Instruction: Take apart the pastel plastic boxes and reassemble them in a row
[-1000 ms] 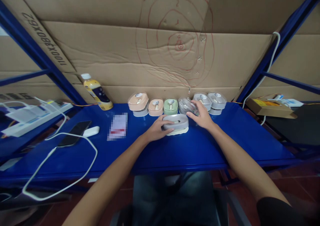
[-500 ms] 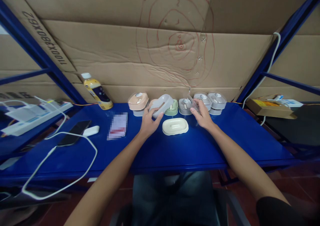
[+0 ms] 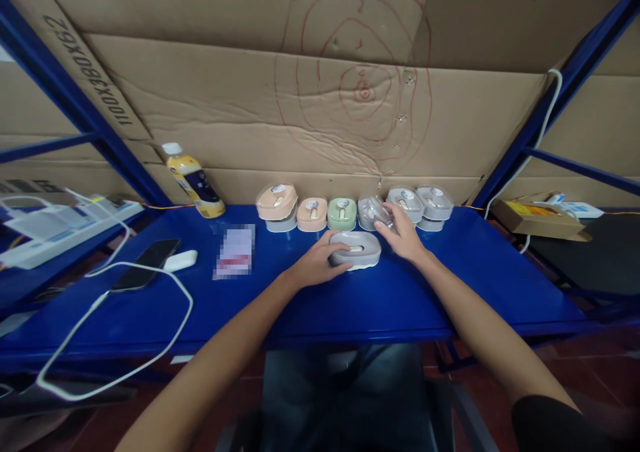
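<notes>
My left hand (image 3: 317, 263) grips the left end of a grey soap dish tray (image 3: 369, 257) with a slot in its floor. The tray sits on top of the cream soap dish base (image 3: 358, 267), of which only a thin lower rim and a bit through the slot show. In my right hand (image 3: 406, 239) is a clear lid (image 3: 387, 220), tilted, its fingers closed on the right side. Behind that lid stands a grey lidded soap dish (image 3: 367, 213), partly covered by it. A green soap dish (image 3: 342, 215) and a peach one (image 3: 312, 215) stand to its left.
Stacked soap dishes, peach over grey (image 3: 277, 205) and grey (image 3: 434, 207), flank the row. At left are a yellow drink bottle (image 3: 195, 184), a blurred-out packet (image 3: 235, 252), a dark phone (image 3: 145, 265), a white earphone case (image 3: 181, 260) and a looped white cable (image 3: 187, 299). Cardboard (image 3: 225, 99) backs the table.
My left hand has brought the grey tray down and toward me, onto the cream base. The peach dish behind is now uncovered. My right hand still holds the clear lid, now tipped flatter.
</notes>
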The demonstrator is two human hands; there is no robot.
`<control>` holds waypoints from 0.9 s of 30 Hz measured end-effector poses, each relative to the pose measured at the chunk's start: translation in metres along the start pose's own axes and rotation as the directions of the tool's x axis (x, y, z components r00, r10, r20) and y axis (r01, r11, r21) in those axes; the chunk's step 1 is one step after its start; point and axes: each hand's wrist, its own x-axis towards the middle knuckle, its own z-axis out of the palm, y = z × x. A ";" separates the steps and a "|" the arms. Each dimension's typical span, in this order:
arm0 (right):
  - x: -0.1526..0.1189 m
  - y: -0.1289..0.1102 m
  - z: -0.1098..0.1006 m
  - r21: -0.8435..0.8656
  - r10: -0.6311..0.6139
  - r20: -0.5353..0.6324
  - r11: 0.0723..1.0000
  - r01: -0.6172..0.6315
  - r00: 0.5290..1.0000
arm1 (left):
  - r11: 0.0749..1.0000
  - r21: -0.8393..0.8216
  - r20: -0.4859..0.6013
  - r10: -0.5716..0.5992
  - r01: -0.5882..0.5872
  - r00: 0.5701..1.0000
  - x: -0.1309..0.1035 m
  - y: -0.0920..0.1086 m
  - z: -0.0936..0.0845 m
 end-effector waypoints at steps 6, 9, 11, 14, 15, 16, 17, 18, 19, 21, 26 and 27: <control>-0.004 -0.010 0.000 0.028 -0.066 0.234 0.998 0.061 0.970 | 0.994 -0.070 -0.001 -0.086 0.086 0.996 0.001 -0.002 0.002; -0.006 -0.015 0.000 0.049 -0.124 0.278 0.992 0.114 0.953 | 0.974 -0.153 -0.034 -0.177 0.170 0.984 0.002 -0.006 0.007; -0.007 -0.017 0.001 0.062 -0.155 0.298 0.988 0.143 0.942 | 0.959 -0.214 -0.037 -0.200 0.187 0.979 0.003 -0.009 0.011; -0.008 -0.018 0.004 0.072 -0.180 0.351 0.984 0.165 0.919 | 0.952 -0.238 -0.026 -0.204 0.193 0.979 0.004 -0.011 0.014; -0.009 -0.018 0.006 0.076 -0.183 0.364 0.983 0.166 0.913 | 0.955 -0.226 -0.022 -0.203 0.193 0.979 0.004 -0.011 0.014; -0.009 -0.018 0.007 0.081 -0.186 0.372 0.983 0.167 0.910 | 0.959 -0.210 -0.017 -0.198 0.191 0.980 0.004 -0.011 0.014; -0.010 -0.017 0.008 0.088 -0.189 0.375 0.982 0.168 0.908 | 0.962 -0.196 -0.013 -0.194 0.188 0.981 0.004 -0.010 0.013; -0.010 -0.017 0.009 0.096 -0.192 0.376 0.981 0.168 0.907 | 0.964 -0.186 -0.010 -0.194 0.189 0.981 0.004 -0.009 0.013; -0.010 -0.016 0.010 0.103 -0.196 0.378 0.980 0.169 0.905 | 0.965 -0.181 -0.007 -0.196 0.192 0.981 0.004 -0.008 0.012; -0.011 -0.015 0.012 0.116 -0.203 0.385 0.978 0.171 0.900 | 0.963 -0.182 -0.002 -0.203 0.199 0.979 0.004 -0.006 0.011; -0.010 -0.016 0.010 0.123 -0.202 0.411 0.978 0.166 0.889 | 0.969 -0.180 -0.005 -0.176 0.172 0.984 0.005 -0.007 0.011; -0.010 -0.016 0.009 0.124 -0.205 0.416 0.978 0.168 0.886 | 0.971 -0.174 -0.008 -0.170 0.166 0.985 0.005 -0.007 0.012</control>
